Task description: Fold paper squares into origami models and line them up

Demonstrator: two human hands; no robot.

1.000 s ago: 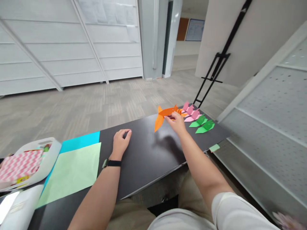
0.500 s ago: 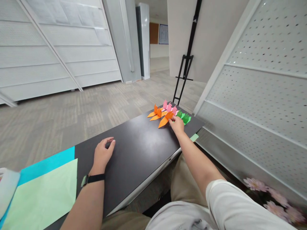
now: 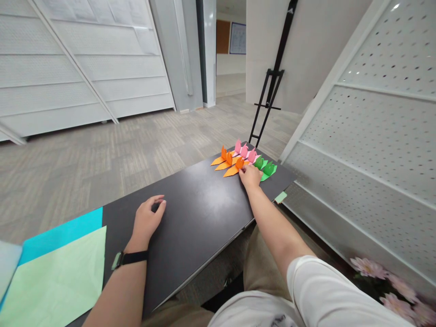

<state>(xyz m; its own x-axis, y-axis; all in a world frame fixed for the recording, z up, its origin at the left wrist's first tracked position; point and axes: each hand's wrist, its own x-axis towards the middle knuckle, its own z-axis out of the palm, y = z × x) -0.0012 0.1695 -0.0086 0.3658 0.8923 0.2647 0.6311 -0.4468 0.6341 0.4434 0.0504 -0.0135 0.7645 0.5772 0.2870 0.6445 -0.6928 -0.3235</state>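
Note:
At the table's far end, my right hand (image 3: pixel 250 175) has its fingertips closed on the nearest orange origami piece (image 3: pixel 233 170), which is flat and pointed at one end with a rounded part standing up. Two more orange origami pieces (image 3: pixel 224 160) lie just beyond it. Behind these is a row of pink origami pieces (image 3: pixel 244 150). Green origami pieces (image 3: pixel 269 169) sit to the right, partly covered by my right hand. My left hand (image 3: pixel 149 217) rests on the table, thumb and fingers apart, with nothing in it.
The dark table (image 3: pixel 190 218) bears a blue sheet (image 3: pixel 64 229) and a light green sheet (image 3: pixel 61 277) at left, beside a white object (image 3: pixel 7 263). A small green tab (image 3: pixel 281 197) sticks out at the right edge. A perforated white panel (image 3: pixel 368 150) and pink flowers (image 3: pixel 391 284) stand right.
My right hand has lowered the orange origami piece and set it alongside the other orange ones. My left hand has stayed in place. The view has shifted slightly.

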